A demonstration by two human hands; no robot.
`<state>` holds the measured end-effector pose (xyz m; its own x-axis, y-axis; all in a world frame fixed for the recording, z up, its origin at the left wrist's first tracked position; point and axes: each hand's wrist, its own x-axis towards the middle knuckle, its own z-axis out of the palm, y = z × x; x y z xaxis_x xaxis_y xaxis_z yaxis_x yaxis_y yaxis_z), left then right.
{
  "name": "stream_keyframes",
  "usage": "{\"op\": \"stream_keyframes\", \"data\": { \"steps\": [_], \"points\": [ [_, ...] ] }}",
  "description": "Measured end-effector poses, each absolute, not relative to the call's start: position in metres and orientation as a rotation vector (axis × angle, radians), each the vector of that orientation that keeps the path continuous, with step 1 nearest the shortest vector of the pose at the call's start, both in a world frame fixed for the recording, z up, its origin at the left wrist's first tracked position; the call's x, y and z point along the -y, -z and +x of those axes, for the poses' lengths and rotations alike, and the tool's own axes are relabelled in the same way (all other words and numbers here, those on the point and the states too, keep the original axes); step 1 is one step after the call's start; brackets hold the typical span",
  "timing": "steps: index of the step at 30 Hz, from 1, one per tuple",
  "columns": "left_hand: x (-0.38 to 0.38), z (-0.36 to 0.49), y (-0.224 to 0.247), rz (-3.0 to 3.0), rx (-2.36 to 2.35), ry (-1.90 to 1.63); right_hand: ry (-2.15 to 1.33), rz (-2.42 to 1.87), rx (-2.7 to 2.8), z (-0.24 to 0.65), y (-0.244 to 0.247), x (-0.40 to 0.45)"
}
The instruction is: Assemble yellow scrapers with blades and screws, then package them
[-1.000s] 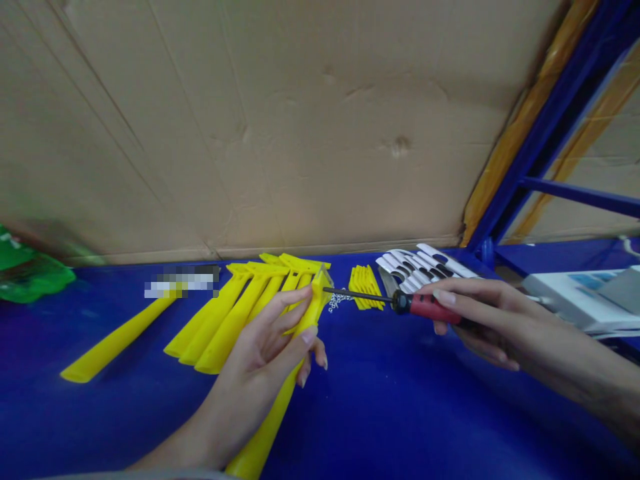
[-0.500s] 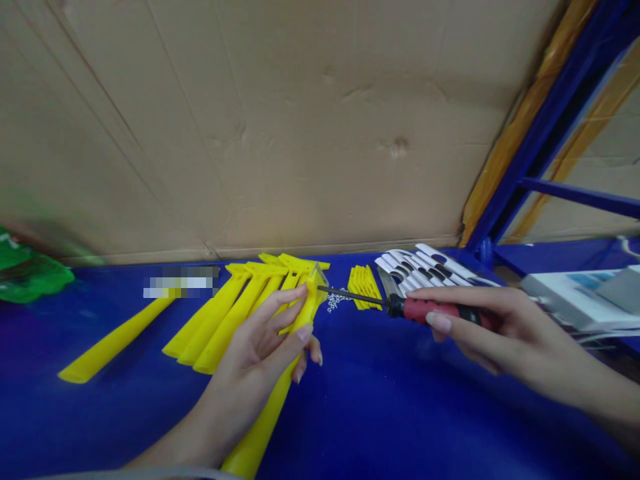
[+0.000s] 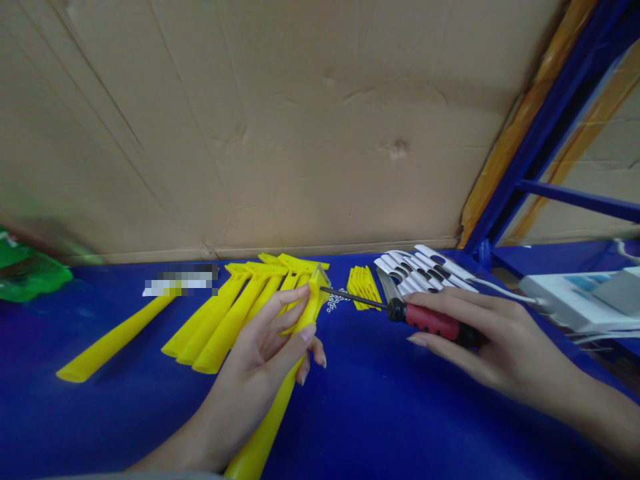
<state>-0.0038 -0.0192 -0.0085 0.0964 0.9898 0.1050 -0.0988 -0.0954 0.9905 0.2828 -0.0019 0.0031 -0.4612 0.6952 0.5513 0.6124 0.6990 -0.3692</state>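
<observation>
My left hand (image 3: 273, 357) is wrapped round a yellow scraper (image 3: 270, 417), its head up and its long handle slanting down toward me. A thin metal blade edge shows at the head. In my right hand (image 3: 493, 337) is a screwdriver (image 3: 433, 322) with a red and black handle. Its dark shaft runs left, and the tip meets the scraper's head; any screw there is too small to make out. The right thumb stands a little off the handle, while the fingers lie over it. Just behind the shaft lies a small pile of metal screws or nuts (image 3: 337, 300).
Several yellow handles (image 3: 215, 320) lie side by side on the blue table (image 3: 380, 413). Farther left is one scraper (image 3: 117, 333) with its end blurred. Small yellow plates (image 3: 364, 287), white-and-black pieces (image 3: 425, 267), a white device (image 3: 575, 300) with cables and a green bag (image 3: 30, 270) surround the work.
The right thumb has come away from the screwdriver handle and sits lower. The right fingers have shifted over the handle. The left hand and scraper have barely moved.
</observation>
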Motion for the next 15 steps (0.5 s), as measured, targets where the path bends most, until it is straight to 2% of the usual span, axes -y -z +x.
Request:
{"op": "stream_keyframes", "data": {
  "steps": [4, 11, 15],
  "points": [
    [0.02, -0.005, 0.005, 1.29, -0.981, -1.276, -0.098, -0.975, 2.223, 0.283, 0.0, 0.004],
    [0.019, -0.006, 0.01, 1.33, -1.002, -1.299, -0.587, -1.134, 2.102, 0.275, -0.011, 0.004],
    [0.017, -0.007, 0.012, 1.264, -1.007, -1.226, -0.743, -1.261, 1.947, 0.274, -0.008, 0.003]
  ]
}}
